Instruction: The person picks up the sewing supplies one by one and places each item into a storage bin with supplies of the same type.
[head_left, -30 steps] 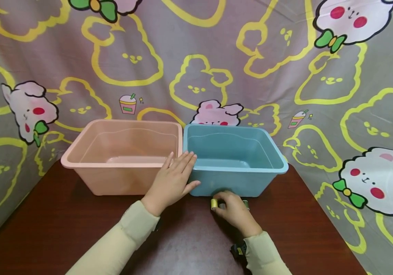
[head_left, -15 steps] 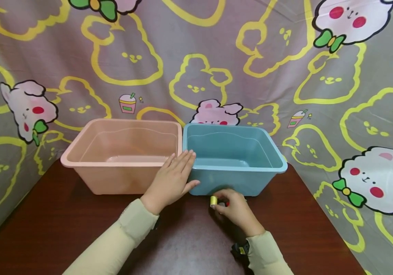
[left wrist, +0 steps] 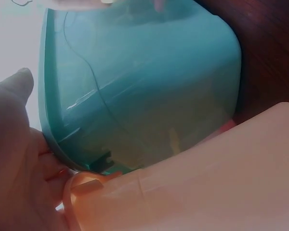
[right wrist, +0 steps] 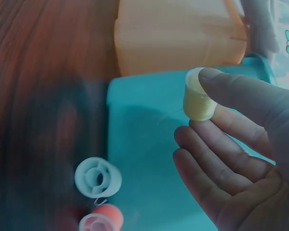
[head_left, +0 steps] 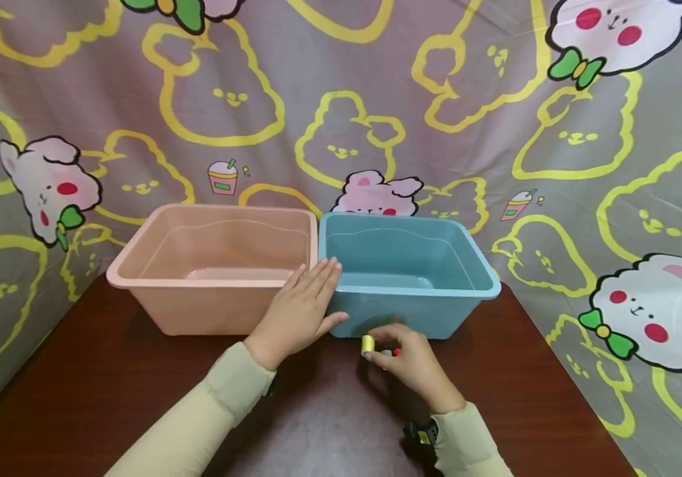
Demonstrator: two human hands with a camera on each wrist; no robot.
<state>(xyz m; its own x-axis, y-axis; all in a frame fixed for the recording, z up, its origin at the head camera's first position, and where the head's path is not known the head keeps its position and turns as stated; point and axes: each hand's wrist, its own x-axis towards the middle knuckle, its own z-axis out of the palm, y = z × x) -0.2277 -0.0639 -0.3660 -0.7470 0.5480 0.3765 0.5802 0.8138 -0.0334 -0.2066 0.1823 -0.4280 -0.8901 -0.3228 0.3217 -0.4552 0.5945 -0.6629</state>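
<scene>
My right hand [head_left: 409, 361] pinches a small spool of yellow thread [right wrist: 198, 103] between thumb and fingertips, in front of the blue bin [head_left: 412, 315]. In the right wrist view a loose thread end trails from it. On the table under that hand lie a white spool [right wrist: 97, 178] and a red spool [right wrist: 106, 219]; the hand partly covers both in the head view. My left hand [head_left: 298, 315] lies with straight fingers over the front rims of the pink bin [head_left: 210, 308] and the blue bin, where they meet.
Both bins stand side by side at the back of the dark wooden table [head_left: 329, 430], and nothing shows inside them. Behind them hangs a patterned cloth [head_left: 353, 66]. A black wrist strap [head_left: 421, 434] sits by the right sleeve.
My right hand has lifted the yellow spool slightly and shifted it a little left. The red spool has come into sight; a green one right of the hand is now hidden. My left hand stays put.
</scene>
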